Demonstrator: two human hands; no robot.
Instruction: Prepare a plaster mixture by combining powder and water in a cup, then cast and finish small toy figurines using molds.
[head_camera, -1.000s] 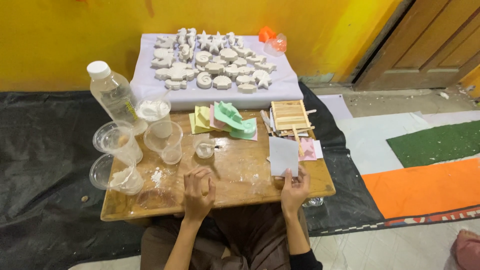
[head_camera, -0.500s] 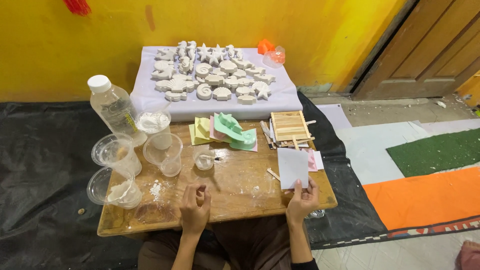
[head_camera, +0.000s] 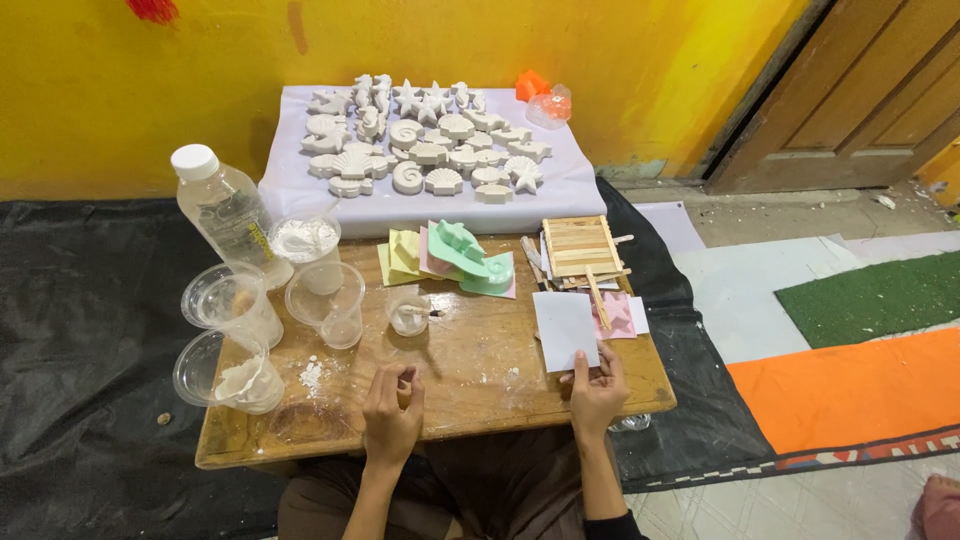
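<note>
My left hand (head_camera: 392, 412) rests on the low wooden table (head_camera: 470, 385) with its fingers curled loosely and nothing in it. My right hand (head_camera: 597, 392) pinches the near edge of a white square sheet (head_camera: 565, 329) lying flat on the table. A small clear cup (head_camera: 407, 312) with a stick in it stands just beyond my left hand. Green, pink and yellow moulds (head_camera: 455, 257) lie stacked further back. A bundle of wooden sticks (head_camera: 580, 247) lies beyond the sheet.
Several clear plastic cups (head_camera: 240, 320), one holding white powder (head_camera: 306, 243), and a water bottle (head_camera: 225, 210) crowd the table's left side. White plaster shell and star casts (head_camera: 430, 150) cover a white cloth at the back. A black tarp (head_camera: 80, 330) covers the floor to the left.
The view has shifted slightly. My right hand slid a little toward me with the white sheet; my left hand stayed curled on the table.
</note>
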